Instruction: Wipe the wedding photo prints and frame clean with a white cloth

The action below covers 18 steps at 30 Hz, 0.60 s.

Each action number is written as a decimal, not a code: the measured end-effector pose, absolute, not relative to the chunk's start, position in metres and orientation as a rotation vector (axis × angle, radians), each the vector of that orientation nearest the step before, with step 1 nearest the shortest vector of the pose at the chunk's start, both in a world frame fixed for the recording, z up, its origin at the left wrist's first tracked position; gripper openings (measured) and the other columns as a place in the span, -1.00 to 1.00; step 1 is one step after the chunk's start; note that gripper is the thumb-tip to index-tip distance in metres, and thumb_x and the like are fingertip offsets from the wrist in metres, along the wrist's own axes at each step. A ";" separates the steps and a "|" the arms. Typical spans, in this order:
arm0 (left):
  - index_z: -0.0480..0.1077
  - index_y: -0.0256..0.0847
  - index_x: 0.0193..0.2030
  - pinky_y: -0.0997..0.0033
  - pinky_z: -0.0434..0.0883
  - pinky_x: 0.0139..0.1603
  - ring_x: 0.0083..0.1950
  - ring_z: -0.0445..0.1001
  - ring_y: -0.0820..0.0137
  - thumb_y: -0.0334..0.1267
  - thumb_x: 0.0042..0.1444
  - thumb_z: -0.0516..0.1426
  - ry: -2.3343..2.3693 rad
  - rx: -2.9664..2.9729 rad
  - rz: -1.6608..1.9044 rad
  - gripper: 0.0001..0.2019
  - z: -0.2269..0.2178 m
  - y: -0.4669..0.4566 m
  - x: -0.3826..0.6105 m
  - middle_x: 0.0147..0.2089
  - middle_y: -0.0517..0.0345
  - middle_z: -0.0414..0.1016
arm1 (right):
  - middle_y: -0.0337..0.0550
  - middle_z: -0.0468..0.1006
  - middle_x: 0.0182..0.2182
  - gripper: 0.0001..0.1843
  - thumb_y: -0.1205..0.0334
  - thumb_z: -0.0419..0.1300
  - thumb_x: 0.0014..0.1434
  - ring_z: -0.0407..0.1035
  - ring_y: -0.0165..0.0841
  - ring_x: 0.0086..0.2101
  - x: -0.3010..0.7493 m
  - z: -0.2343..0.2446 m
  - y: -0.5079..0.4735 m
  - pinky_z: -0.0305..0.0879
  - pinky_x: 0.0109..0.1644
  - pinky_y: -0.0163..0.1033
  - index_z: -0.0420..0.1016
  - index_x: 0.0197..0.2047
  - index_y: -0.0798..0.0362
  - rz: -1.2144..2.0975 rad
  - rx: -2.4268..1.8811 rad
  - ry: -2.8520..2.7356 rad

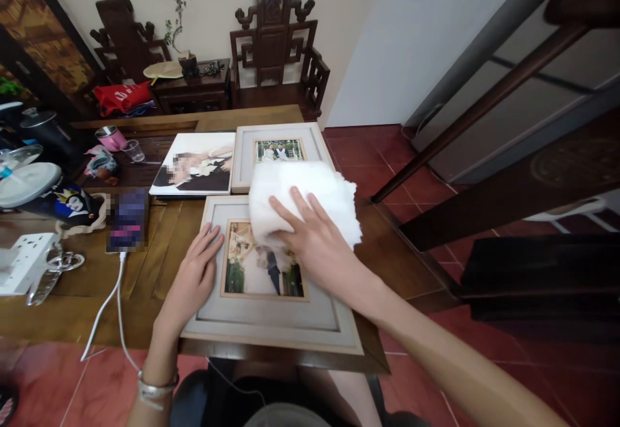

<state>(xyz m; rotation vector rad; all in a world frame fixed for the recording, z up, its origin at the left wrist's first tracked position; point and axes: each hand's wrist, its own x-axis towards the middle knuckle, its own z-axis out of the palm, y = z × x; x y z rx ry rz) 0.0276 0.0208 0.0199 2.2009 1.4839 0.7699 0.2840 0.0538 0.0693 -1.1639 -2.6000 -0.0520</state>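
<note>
Surface: a wooden table (pixel 159 265) on a red tiled floor (pixel 378 156). Two carved chairs (pixel 276 39) stand at the far wall.

Count: three pictures, one cloth, one phone.

- The right hand (pixel 314 246) lies with fingers spread wide and flat on the white cloth (pixel 310 194), which covers the top of the near frame (pixel 271 330).
- The left hand (pixel 194 278) rests on that frame's left border, fingers straight and close together, holding nothing.
- Beyond the right fingers lies the second frame (pixel 247 162).
- Beyond the left fingers lies an unframed print (pixel 194 165).
- The phone (pixel 128 220) lies left of the left fingers.
</note>
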 end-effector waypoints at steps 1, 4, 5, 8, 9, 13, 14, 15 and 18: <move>0.28 -0.17 0.30 -0.06 0.03 0.44 0.48 -0.03 0.26 -0.36 0.32 -0.11 1.488 2.194 0.777 -0.55 0.020 0.021 0.028 0.39 0.00 0.21 | 0.05 0.24 0.31 -0.60 0.61 0.10 0.11 -0.07 0.22 0.31 0.281 0.065 0.057 -0.02 0.28 0.45 0.62 -0.10 0.07 -0.048 -1.196 -2.644; 0.30 -0.19 0.28 -0.03 0.04 0.44 0.47 0.00 0.27 -0.35 0.32 -0.11 1.498 2.176 0.793 -0.57 0.019 0.021 0.027 0.37 -0.01 0.24 | 0.04 0.26 0.29 -0.66 0.57 0.11 0.16 0.02 0.29 0.27 0.272 0.051 0.046 0.05 0.20 0.53 0.63 -0.16 0.06 -0.018 -1.260 -2.735; 0.30 -0.20 0.28 -0.02 0.04 0.44 0.47 0.01 0.27 -0.36 0.32 -0.11 1.499 2.173 0.793 -0.57 0.019 0.021 0.027 0.37 -0.02 0.24 | 0.05 0.26 0.29 -0.68 0.55 0.11 0.18 0.05 0.31 0.25 0.271 0.048 0.038 0.07 0.18 0.54 0.64 -0.18 0.06 -0.003 -1.270 -2.747; 0.28 -0.23 0.29 -0.01 0.04 0.45 0.47 0.01 0.28 -0.36 0.33 -0.12 1.510 2.177 0.782 -0.56 0.019 0.021 0.027 0.37 -0.05 0.23 | 0.07 0.24 0.30 -0.75 0.44 0.17 0.19 0.10 0.36 0.22 0.271 0.050 0.004 0.11 0.15 0.55 0.64 -0.15 0.05 0.119 -1.230 -2.783; 0.27 -0.23 0.30 -0.02 0.04 0.45 0.47 0.00 0.28 -0.35 0.33 -0.12 1.515 2.182 0.774 -0.56 0.019 0.021 0.027 0.37 -0.05 0.23 | 0.08 0.25 0.30 -0.76 0.42 0.19 0.17 0.11 0.38 0.21 0.272 0.053 -0.008 0.12 0.14 0.55 0.64 -0.14 0.05 0.185 -1.189 -2.800; 0.21 -0.20 0.34 -0.04 0.03 0.44 0.48 -0.04 0.27 -0.34 0.34 -0.13 1.526 2.231 0.721 -0.55 0.019 0.021 0.027 0.41 -0.03 0.17 | -0.02 0.29 0.28 -0.77 0.39 0.21 0.14 0.11 0.37 0.21 0.274 0.067 -0.043 0.18 0.14 0.49 0.64 -0.16 0.02 0.480 -0.993 -2.861; 0.19 -0.19 0.35 -0.04 0.03 0.45 0.48 -0.06 0.27 -0.33 0.35 -0.13 1.527 2.249 0.704 -0.54 0.019 0.021 0.027 0.42 -0.02 0.14 | -0.04 0.29 0.29 -0.76 0.40 0.20 0.13 0.09 0.36 0.22 0.274 0.068 -0.046 0.16 0.17 0.48 0.64 -0.16 0.02 0.532 -0.971 -2.864; 0.17 -0.18 0.36 -0.04 0.02 0.45 0.49 -0.07 0.27 -0.33 0.35 -0.13 1.527 2.266 0.687 -0.54 0.019 0.021 0.027 0.43 -0.01 0.11 | -0.05 0.27 0.30 -0.74 0.42 0.19 0.12 0.05 0.34 0.24 0.273 0.068 -0.046 0.12 0.20 0.47 0.63 -0.16 0.02 0.565 -0.967 -2.857; 0.15 -0.19 0.37 -0.03 0.00 0.45 0.49 -0.10 0.26 -0.31 0.36 -0.13 1.527 2.301 0.647 -0.54 0.019 0.021 0.027 0.45 -0.02 0.08 | -0.02 0.17 0.35 -0.58 0.54 0.12 0.07 -0.15 0.26 0.32 0.272 0.059 -0.024 -0.07 0.28 0.46 0.58 -0.05 0.05 0.540 -0.982 -2.811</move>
